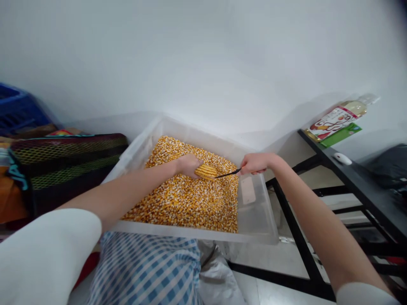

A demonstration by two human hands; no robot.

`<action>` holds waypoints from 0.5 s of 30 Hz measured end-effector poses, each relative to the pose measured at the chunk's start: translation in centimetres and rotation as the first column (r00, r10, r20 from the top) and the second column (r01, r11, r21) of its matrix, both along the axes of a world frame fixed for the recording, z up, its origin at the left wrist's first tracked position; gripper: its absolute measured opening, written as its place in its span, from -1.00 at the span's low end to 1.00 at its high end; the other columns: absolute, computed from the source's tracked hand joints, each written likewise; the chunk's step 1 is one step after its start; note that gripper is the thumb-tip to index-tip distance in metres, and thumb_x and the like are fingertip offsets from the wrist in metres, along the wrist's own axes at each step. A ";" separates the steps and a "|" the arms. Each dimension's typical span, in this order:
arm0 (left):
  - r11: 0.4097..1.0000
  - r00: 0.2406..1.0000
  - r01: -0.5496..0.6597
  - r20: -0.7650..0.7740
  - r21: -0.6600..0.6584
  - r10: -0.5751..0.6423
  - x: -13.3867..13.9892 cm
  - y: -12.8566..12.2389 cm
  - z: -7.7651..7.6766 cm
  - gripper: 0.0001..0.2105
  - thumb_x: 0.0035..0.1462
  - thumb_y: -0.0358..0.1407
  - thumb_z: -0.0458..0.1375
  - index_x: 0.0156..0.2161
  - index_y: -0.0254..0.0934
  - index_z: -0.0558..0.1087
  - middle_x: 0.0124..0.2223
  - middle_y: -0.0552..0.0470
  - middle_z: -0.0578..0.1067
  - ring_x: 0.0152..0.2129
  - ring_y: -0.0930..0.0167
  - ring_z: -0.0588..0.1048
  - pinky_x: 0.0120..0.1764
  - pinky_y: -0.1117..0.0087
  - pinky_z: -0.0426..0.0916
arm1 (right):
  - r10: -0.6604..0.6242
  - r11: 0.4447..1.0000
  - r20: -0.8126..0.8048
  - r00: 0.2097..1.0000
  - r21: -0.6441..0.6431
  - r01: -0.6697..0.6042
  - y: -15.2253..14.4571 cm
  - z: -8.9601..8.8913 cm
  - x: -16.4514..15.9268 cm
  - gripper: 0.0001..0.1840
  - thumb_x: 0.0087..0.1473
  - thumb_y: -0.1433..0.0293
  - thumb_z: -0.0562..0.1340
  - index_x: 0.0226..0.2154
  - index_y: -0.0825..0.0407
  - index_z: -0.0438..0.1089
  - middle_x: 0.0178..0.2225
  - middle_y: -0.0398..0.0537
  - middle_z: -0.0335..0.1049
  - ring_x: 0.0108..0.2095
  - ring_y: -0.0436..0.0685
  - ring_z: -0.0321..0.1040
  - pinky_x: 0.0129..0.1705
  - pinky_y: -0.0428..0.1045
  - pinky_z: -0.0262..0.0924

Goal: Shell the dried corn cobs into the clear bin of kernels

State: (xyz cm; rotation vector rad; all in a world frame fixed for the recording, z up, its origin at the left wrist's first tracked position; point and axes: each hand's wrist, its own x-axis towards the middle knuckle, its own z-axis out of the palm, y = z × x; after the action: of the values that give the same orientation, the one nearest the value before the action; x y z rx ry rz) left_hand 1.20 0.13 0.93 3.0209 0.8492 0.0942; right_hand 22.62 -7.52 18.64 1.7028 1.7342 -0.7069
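Note:
My left hand [189, 165] is closed around the near end of a yellow corn cob [206, 172], just above a bed of loose corn kernels [190, 203]. The kernels fill much of a translucent plastic bin [257, 220]. In my right hand [256, 163], closed near the bin's right side, is the handle of a slim, dark, pointed tool [227, 174]. Its thin shaft reaches left to the cob's right end and seems to touch it. I cannot make out the exact shape of the tip. My fingers hide part of the cob and most of the handle.
Left of the bin lies a dark mesh bag [73, 163], with a blue crate [22, 110] behind it. A black-framed table [365, 190] on the right bears an oil bottle [340, 118], a green packet [341, 134] and a white mouse [342, 159]. A white wall rises behind.

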 end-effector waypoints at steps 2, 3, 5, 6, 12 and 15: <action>1.000 1.000 0.015 -0.018 -0.019 -0.015 0.1 0.3 0.2 -0.47 -0.13 0.07 0.14 -0.15 -0.31 0.39 -0.29 -0.22 0.54 -0.35 0.17 0.51 -0.27 0.28 0.32 | 0.014 1.000 0.000 1.000 -0.013 -0.014 0.3 0.2 0.2 -0.62 -0.10 0.11 0.19 -0.61 0.09 0.28 -0.73 -0.21 0.10 -0.73 -0.12 -0.05 -0.65 -0.11 -0.11; 0.999 0.999 0.016 -0.028 -0.034 -0.017 0.1 0.5 0.3 -0.44 -0.16 0.06 0.16 -0.12 -0.31 0.37 -0.28 -0.23 0.54 -0.35 0.16 0.51 -0.28 0.28 0.32 | 0.010 1.000 -0.006 1.000 -0.009 -0.010 0.0 0.1 0.4 -0.63 -0.09 0.11 0.19 -0.61 0.09 0.27 -0.73 -0.21 0.11 -0.74 -0.12 -0.04 -0.65 -0.11 -0.11; 0.997 0.999 -0.007 -0.047 -0.077 0.004 0.2 0.8 0.6 -0.39 -0.22 0.04 0.21 -0.06 -0.29 0.34 -0.25 -0.21 0.54 -0.33 0.17 0.51 -0.27 0.29 0.32 | -0.018 1.000 -0.040 0.999 0.003 0.018 -1.0 0.0 0.9 -0.63 -0.07 0.11 0.16 -0.60 0.09 0.26 -0.71 -0.20 0.12 -0.75 -0.12 -0.03 -0.66 -0.11 -0.11; 0.994 0.998 -0.031 -0.063 -0.106 0.024 0.3 1.0 0.7 -0.37 -0.25 0.02 0.23 -0.04 -0.27 0.32 -0.23 -0.20 0.54 -0.32 0.19 0.51 -0.26 0.30 0.32 | -0.038 0.999 -0.067 0.997 0.013 0.039 -1.7 -0.2 1.2 -0.62 -0.06 0.10 0.15 -0.59 0.08 0.26 -0.70 -0.20 0.13 -0.75 -0.12 -0.02 -0.67 -0.11 -0.12; 0.929 0.986 -0.111 -0.158 -0.354 0.057 -0.1 2.3 1.3 -0.43 -0.29 -0.03 0.25 -0.11 -0.25 0.39 -0.13 -0.11 0.52 -0.26 0.26 0.48 -0.27 0.41 0.32 | -0.066 0.962 -0.227 0.972 0.243 0.122 -6.7 -3.0 1.5 -0.59 -0.02 0.06 0.08 -0.56 0.08 0.25 -0.68 -0.20 0.15 -0.68 -0.08 0.06 -0.62 -0.12 -0.09; 0.902 0.992 -0.103 -0.107 -0.418 0.063 -0.4 2.5 1.0 -0.41 -0.24 -0.01 0.22 -0.07 -0.29 0.39 -0.05 -0.13 0.48 -0.21 0.26 0.47 -0.24 0.42 0.32 | -0.063 0.929 -0.277 0.959 0.336 0.158 -8.3 -4.4 1.2 -0.60 0.00 0.08 0.06 -0.55 0.08 0.24 -0.67 -0.21 0.13 -0.64 -0.08 0.06 -0.60 -0.13 -0.10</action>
State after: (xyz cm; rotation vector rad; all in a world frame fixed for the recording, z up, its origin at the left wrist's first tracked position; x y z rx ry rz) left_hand 0.77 2.68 1.93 2.5972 0.8713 -0.2051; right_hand 23.78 -15.84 14.26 2.0408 2.0609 -0.7292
